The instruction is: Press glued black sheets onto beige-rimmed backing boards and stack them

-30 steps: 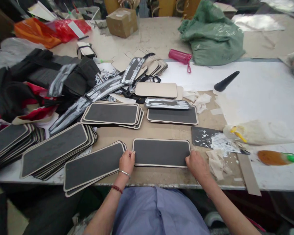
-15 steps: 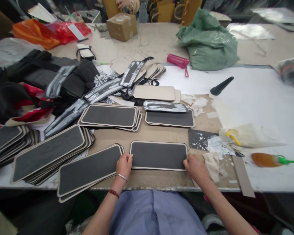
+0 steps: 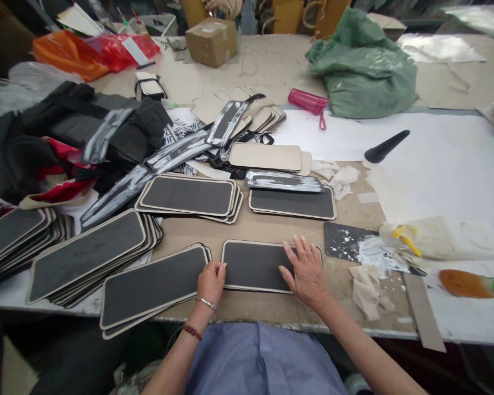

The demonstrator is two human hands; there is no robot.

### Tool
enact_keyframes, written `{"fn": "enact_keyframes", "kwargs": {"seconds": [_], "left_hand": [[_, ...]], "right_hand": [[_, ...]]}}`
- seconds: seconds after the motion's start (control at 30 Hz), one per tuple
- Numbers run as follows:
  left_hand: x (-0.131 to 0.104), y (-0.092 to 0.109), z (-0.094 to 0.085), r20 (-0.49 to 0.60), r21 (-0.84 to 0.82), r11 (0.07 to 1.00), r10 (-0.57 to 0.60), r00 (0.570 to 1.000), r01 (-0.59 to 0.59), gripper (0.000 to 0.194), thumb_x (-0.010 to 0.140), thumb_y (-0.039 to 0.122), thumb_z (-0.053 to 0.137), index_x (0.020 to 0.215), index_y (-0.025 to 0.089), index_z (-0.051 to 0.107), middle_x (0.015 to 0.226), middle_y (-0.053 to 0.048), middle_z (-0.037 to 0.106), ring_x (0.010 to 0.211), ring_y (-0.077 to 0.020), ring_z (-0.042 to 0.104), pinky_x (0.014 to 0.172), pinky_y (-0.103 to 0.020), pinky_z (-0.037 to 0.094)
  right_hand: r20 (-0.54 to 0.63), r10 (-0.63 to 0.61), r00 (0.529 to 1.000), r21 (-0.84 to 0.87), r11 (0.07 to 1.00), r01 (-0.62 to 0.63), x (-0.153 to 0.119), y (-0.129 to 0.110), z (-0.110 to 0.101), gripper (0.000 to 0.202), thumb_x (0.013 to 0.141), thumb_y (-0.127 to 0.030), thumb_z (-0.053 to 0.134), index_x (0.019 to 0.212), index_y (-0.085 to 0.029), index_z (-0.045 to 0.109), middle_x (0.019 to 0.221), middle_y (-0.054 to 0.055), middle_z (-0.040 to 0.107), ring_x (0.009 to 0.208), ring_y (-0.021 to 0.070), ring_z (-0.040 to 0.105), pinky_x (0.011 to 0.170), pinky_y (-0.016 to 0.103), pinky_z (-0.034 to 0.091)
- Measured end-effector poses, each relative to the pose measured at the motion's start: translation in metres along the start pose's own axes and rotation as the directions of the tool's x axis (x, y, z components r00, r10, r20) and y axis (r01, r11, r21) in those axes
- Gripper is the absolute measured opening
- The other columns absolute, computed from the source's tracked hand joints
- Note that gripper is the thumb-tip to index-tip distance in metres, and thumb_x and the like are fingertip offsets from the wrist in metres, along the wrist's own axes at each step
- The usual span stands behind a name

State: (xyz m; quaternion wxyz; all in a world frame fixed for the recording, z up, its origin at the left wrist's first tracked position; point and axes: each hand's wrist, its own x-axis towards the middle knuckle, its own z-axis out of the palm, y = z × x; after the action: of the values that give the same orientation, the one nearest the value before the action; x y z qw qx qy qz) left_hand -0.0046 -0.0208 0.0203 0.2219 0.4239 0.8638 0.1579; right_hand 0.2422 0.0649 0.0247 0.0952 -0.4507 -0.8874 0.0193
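Note:
In front of me lies a dark grey rectangular panel (image 3: 251,266) with rounded corners and a cream border. My left hand (image 3: 209,282) is closed, thumb and finger pinched at the panel's left edge. Over the panel's right part my right hand (image 3: 307,269) is spread open, its fingers covering that end. To the left, two similar panels (image 3: 152,288) lie slanted, overlapping the table edge. A thicker fanned stack of panels (image 3: 88,255) is beyond them. Behind, another small stack (image 3: 187,195) lies beside panels (image 3: 292,203) topped by a white-smeared strip (image 3: 284,181).
To the right are a glue-smeared dark board (image 3: 348,238), crumpled cloth scraps (image 3: 366,288), a plastic bag with a yellow clip (image 3: 448,236) and an amber bottle (image 3: 463,283). Black bags (image 3: 119,126) are piled at left. A green sack (image 3: 366,71) and carton (image 3: 212,41) stand behind.
My right hand has left the panel's right edge and moved inward over its surface, fingers now spread. The left hand stays at the left edge. The view has shifted slightly.

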Motion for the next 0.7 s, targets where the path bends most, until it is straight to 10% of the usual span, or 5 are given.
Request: {"fn": "enact_keyframes", "kwargs": {"seconds": [0.3, 0.43, 0.57, 0.7], "left_hand": [[-0.006, -0.003, 0.0, -0.086, 0.042, 0.999, 0.039, 0.996, -0.035, 0.019, 0.083, 0.028, 0.046, 0.067, 0.019, 0.053, 0.065, -0.002, 0.058, 0.063, -0.0179, 0.055, 0.063, -0.029, 0.042], [-0.02, 0.02, 0.01, -0.246, 0.269, 0.914, 0.37, 0.896, -0.303, 0.025, 0.088, 0.027, 0.041, 0.1, 0.013, 0.058, 0.098, -0.014, 0.061, 0.096, -0.0252, 0.055, 0.082, -0.039, 0.043], [-0.013, 0.047, 0.028, -0.018, 0.306, 0.72, 0.659, 0.752, -0.623, 0.054, 0.084, 0.04, 0.049, 0.133, 0.021, 0.037, 0.141, -0.011, 0.037, 0.131, -0.0286, 0.028, 0.104, -0.049, 0.029], [-0.005, 0.04, 0.04, 0.022, 0.32, 0.721, 0.643, 0.766, -0.614, 0.064, 0.079, 0.05, 0.052, 0.137, 0.032, 0.029, 0.146, -0.005, 0.03, 0.132, -0.0339, 0.025, 0.1, -0.061, 0.028]], "right_hand": [[0.064, -0.102, 0.993, 0.006, 0.995, 0.102, 0.006, 0.008, 0.029, 0.054, 0.085, -0.044, 0.043, 0.135, -0.024, 0.037, 0.141, 0.011, 0.036, 0.132, 0.0303, 0.026, 0.106, 0.053, 0.016], [0.041, -0.113, 0.993, 0.004, 0.994, 0.113, 0.006, 0.008, 0.031, 0.053, 0.085, -0.042, 0.044, 0.134, -0.023, 0.04, 0.139, 0.012, 0.039, 0.132, 0.0308, 0.026, 0.105, 0.053, 0.019], [0.012, -0.127, 0.992, 0.005, 0.992, 0.127, 0.006, 0.01, 0.036, 0.054, 0.084, -0.042, 0.046, 0.134, -0.023, 0.039, 0.141, 0.012, 0.036, 0.131, 0.0309, 0.028, 0.104, 0.054, 0.021], [-0.092, -0.169, 0.981, 0.013, 0.985, 0.171, -0.001, 0.017, 0.044, 0.062, 0.08, -0.044, 0.05, 0.137, -0.027, 0.034, 0.14, 0.009, 0.039, 0.128, 0.0316, 0.035, 0.102, 0.055, 0.026]]}}
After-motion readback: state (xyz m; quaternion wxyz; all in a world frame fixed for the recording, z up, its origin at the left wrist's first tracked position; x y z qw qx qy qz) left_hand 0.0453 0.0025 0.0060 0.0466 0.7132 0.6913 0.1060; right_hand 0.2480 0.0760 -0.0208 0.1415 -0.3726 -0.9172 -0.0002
